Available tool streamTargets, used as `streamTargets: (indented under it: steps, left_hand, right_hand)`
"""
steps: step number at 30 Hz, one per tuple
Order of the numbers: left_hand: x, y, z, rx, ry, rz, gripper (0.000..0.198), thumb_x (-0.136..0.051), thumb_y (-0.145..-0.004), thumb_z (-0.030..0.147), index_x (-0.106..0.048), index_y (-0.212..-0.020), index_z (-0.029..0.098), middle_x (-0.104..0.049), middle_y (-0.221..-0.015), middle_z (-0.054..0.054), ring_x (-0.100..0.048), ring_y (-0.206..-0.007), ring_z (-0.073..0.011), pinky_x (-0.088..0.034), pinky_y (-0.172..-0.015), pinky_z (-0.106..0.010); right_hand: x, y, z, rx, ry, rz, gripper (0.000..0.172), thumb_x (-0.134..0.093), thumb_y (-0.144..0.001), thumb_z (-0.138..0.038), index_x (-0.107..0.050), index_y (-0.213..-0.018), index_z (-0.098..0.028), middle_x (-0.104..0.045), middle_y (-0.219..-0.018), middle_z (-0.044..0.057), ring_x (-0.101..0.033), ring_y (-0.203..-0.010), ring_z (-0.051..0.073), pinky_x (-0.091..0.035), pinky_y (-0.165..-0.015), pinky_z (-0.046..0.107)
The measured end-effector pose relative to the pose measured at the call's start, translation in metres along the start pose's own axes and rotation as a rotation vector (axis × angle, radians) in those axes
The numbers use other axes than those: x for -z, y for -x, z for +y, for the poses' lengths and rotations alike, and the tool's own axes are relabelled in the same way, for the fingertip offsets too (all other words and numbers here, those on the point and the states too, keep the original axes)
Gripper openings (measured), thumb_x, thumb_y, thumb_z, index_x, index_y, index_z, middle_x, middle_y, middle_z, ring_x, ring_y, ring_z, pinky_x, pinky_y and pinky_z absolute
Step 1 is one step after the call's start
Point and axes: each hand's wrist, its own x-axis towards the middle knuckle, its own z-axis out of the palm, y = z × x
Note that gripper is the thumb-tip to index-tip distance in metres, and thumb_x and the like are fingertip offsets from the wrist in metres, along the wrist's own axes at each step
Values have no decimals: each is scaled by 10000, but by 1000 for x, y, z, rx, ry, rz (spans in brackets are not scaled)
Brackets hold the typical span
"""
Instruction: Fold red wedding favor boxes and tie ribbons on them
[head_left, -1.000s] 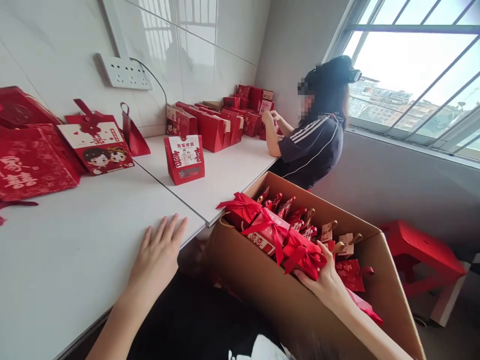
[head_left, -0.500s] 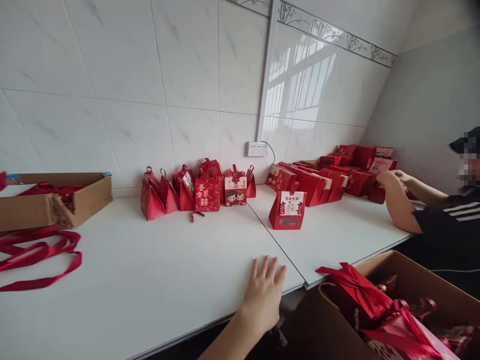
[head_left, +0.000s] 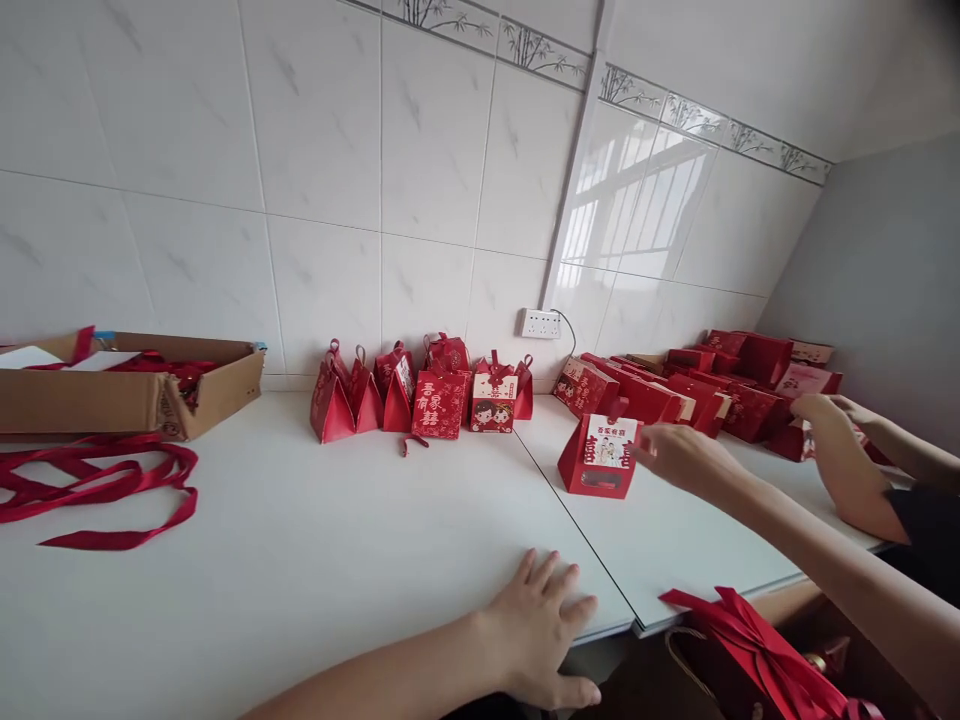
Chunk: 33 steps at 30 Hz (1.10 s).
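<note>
My left hand lies flat and open on the white table near its front edge, holding nothing. My right hand is stretched out over the table, its fingertips close to a small red gift box with a white label; whether they touch it I cannot tell. The fingers look loosely extended and empty. A row of small red gift boxes and bags stands along the tiled wall behind.
A shallow cardboard box sits at far left with loose red ribbon in front. More red boxes are stacked at the right, where another person's hands work. A red ribboned box sits below the table edge.
My right arm has risen from the carton below and reached forward to the labelled red box. The view has tilted up and left. My left hand stays flat on the table.
</note>
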Motion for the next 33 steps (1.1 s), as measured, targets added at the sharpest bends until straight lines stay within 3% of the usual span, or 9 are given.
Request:
streamTargets:
  steps: [6, 10, 15, 19, 21, 22, 27, 30, 33]
  left_hand:
    - [-5, 1, -25, -58, 163, 145, 527, -484, -860, 496, -527, -1289, 193, -452, -1440, -114, -299, -1396, -296, -198, -1152, -510]
    - [-5, 0, -42, -140, 130, 359, 285, -504, -840, 251, -641, -1080, 182, -675, -1150, -94, -600, -1123, -230, -418, -1038, -392]
    - [22, 14, -67, -154, 62, 693, 265, -441, -831, 135, -591, -1047, 170, -680, -1039, -95, -635, -989, -208, -507, -903, -368]
    - [50, 29, -93, -57, 24, 1039, 275, -433, -872, 165, -501, -1135, 201, -605, -1100, -104, -582, -1068, -208, -498, -918, -378]
    - [61, 36, -106, 21, 8, 1208, 303, -467, -880, 216, -466, -1183, 202, -566, -1153, -118, -556, -1106, -223, -490, -921, -393]
    - [66, 40, -111, 62, 6, 1271, 345, -495, -875, 247, -446, -1213, 201, -547, -1188, -126, -544, -1124, -231, -487, -922, -399]
    - [78, 57, -121, 263, 178, 1458, 516, -590, -817, 376, -394, -1258, 194, -518, -1274, -140, -533, -1165, -239, -471, -937, -379]
    - [78, 58, -116, 388, 404, 1479, 373, -572, -827, 374, -478, -1134, 184, -633, -1076, -92, -620, -989, -197, -502, -837, -318]
    - [77, 56, -111, 442, 524, 1448, 215, -582, -817, 373, -547, -883, 171, -642, -772, -17, -611, -711, -147, -493, -667, -254]
  right_hand:
    - [-3, -28, 10, -121, 115, -186, 224, -656, -765, -219, -530, -584, -186, -570, -674, 102, -587, -583, 196, -316, -481, 309]
    - [-15, -35, 12, -132, 89, -309, 144, -517, -870, -209, -582, -758, -145, -626, -808, 163, -643, -740, 224, -414, -572, 310]
    - [-38, -49, -5, -130, 32, -428, 190, -435, -902, -160, -614, -860, -112, -668, -817, 145, -648, -663, 184, -443, -516, 243]
    - [-57, -62, -58, 57, -29, -433, 177, -461, -902, -140, -636, -882, -157, -660, -955, 98, -639, -785, 179, -470, -635, 251]
    - [-67, -63, -93, 187, -75, -398, 179, -450, -922, -183, -626, -956, -174, -631, -1013, 96, -619, -827, 186, -462, -663, 265]
    - [-73, -62, -110, 299, -111, -316, 192, -426, -929, -178, -613, -971, -161, -620, -1001, 105, -610, -802, 186, -452, -633, 265]
    - [-121, -42, -168, 572, -326, -50, 168, -384, -931, -172, -546, -884, -170, -549, -820, 69, -531, -674, 172, -408, -533, 260]
    - [-150, -25, -182, 572, -550, 66, 134, -392, -941, -182, -520, -903, -180, -522, -801, 53, -522, -688, 173, -454, -586, 283]
    - [-160, -11, -188, 455, -726, 164, 99, -418, -925, -155, -509, -923, -192, -506, -826, 45, -521, -728, 169, -478, -652, 310]
